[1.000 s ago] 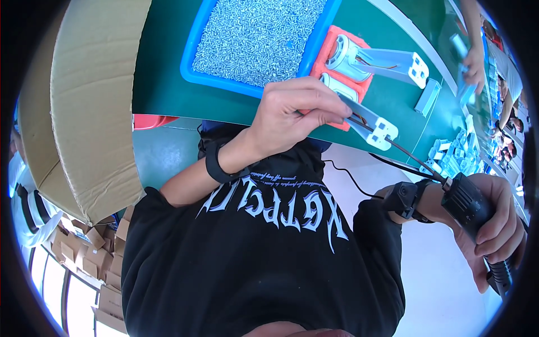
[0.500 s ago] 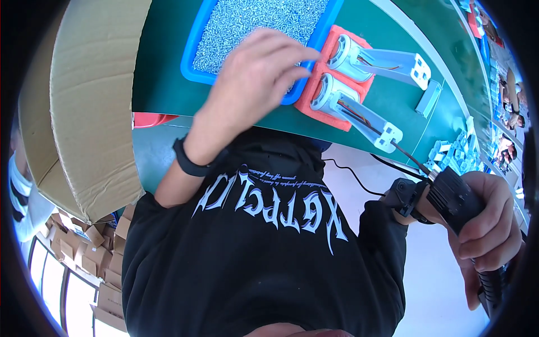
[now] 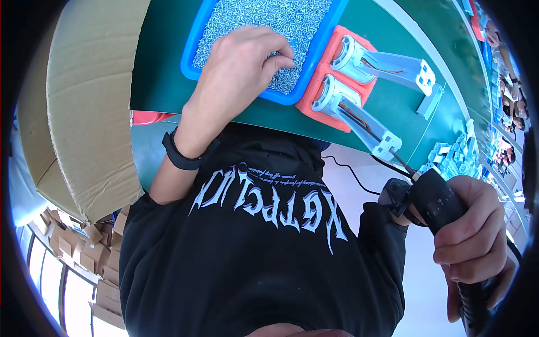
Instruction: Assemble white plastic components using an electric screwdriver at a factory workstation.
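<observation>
My left hand point(image 3: 238, 67) hangs over a blue tray point(image 3: 192, 64) of small silvery screws point(image 3: 252, 22), thumb and fingertips pinched together; whatever is between them is too small to make out. In my right hand point(image 3: 474, 236) is a black electric screwdriver point(image 3: 435, 199), gripped round its body. Its thin bit reaches the square end of the nearer white plastic housing point(image 3: 342, 98); whether it passes inside I cannot tell. A second white housing point(image 3: 356, 59) lies just beyond, with coloured wires in its arm. Both round ends rest in a red foam block point(image 3: 323, 115).
A pale blue strip-shaped part point(image 3: 429, 104) lies right of the housings. Beyond the table's right side is a pile of light blue plastic parts point(image 3: 457, 157). A large cardboard box point(image 3: 92, 101) stands at left, and a black cable point(image 3: 351, 174) hangs below the table edge.
My left hand has moved left from beside the foam block to over the screws, and its fingers have closed into a pinch. The screwdriver has shifted slightly left.
</observation>
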Available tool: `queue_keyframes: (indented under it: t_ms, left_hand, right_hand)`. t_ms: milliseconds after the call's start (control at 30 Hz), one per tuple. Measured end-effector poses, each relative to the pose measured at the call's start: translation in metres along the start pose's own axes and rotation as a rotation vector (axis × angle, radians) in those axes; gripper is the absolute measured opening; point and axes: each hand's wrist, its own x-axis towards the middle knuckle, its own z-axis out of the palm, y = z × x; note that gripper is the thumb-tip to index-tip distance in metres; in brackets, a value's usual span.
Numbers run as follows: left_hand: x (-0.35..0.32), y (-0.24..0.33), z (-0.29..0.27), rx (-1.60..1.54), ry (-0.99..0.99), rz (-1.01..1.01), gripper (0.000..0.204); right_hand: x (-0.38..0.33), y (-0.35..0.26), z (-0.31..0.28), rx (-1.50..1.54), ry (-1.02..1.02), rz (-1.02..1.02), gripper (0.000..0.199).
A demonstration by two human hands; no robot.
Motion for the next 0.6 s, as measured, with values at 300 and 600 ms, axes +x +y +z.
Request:
queue_keyframes:
  t_ms: [300, 600]
  left_hand:
    - [0.001, -0.002, 0.007, -0.019, 0.013, -0.031, 0.008]
    - [0.004, 0.027, 0.025, -0.432, 0.189, 0.068, 0.010]
  right_hand:
    - [0.003, 0.013, -0.004, 0.137, -0.064, -0.023, 0.046]
    - [-0.007, 0.012, -0.005, 0.201, -0.026, -0.084, 0.048]
